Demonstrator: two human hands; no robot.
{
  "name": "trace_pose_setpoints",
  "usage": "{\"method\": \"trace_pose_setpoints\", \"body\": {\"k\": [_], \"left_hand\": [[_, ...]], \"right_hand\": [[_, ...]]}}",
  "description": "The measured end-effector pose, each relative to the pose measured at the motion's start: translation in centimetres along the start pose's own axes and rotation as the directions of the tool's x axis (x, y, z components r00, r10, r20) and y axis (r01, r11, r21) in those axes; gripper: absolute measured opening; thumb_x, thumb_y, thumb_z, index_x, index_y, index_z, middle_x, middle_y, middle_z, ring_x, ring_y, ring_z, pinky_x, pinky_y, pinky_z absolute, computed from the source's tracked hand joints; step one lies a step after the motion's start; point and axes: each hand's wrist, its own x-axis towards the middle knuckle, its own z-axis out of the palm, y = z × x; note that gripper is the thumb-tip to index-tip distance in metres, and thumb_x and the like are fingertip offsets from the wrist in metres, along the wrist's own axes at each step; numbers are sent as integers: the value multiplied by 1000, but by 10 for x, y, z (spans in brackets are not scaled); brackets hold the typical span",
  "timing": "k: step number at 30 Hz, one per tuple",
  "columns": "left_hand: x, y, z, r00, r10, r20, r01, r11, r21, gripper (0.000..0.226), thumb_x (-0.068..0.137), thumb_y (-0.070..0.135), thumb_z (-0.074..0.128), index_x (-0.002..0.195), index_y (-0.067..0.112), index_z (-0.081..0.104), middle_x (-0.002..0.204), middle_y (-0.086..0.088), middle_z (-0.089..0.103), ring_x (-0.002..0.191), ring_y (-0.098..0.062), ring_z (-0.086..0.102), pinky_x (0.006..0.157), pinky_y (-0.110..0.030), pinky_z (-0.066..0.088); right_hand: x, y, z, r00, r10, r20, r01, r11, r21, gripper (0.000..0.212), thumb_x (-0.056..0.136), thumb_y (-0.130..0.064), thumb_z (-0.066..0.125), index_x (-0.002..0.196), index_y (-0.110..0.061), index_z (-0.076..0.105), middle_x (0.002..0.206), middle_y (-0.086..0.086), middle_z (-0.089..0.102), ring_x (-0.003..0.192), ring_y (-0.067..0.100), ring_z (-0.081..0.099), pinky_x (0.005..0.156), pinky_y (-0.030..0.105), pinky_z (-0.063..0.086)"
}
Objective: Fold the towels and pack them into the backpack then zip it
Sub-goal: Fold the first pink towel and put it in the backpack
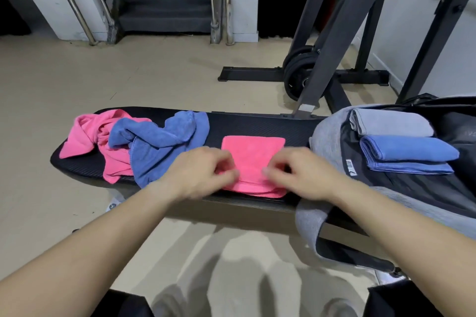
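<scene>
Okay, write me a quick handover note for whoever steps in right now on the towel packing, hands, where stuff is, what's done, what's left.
Left hand and right hand: both on the near edge of the folded pink towel mid-bench; blur hides whether either grip is closed.
Backpack: open at the right end of the bench, holding a folded grey towel and a folded blue towel.
Crumpled pink towel and crumpled blue towel: heaped at the left end.
Done: three folded, two packed.
Left: pack the pink one, fold and pack the two crumpled ones, zip.
</scene>
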Motion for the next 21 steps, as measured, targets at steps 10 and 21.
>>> {"method": "trace_pose_setpoints", "body": {"k": [10, 21], "left_hand": [[86, -11, 16, 961, -170, 216, 182, 983, -35, 78, 81, 32, 74, 148, 23, 36, 143, -4, 50, 130, -27, 43, 109, -41, 38], [60, -18, 3, 947, -321, 20, 318, 926, -203, 35, 69, 43, 84, 86, 27, 58, 76, 6, 67, 75, -18, 64, 72, -38, 54]], "right_hand": [[58, 25, -9, 921, 346, 178, -356, 934, 26, 101, 62, -45, 92, 148, -24, 44, 139, 1, 58, 128, 23, 53, 107, 36, 42], [60, 15, -5, 940, 339, 35, -340, 932, 128, 28, 65, -26, 87, 74, -31, 61, 85, -7, 69, 90, 20, 64, 81, 37, 53]]}}
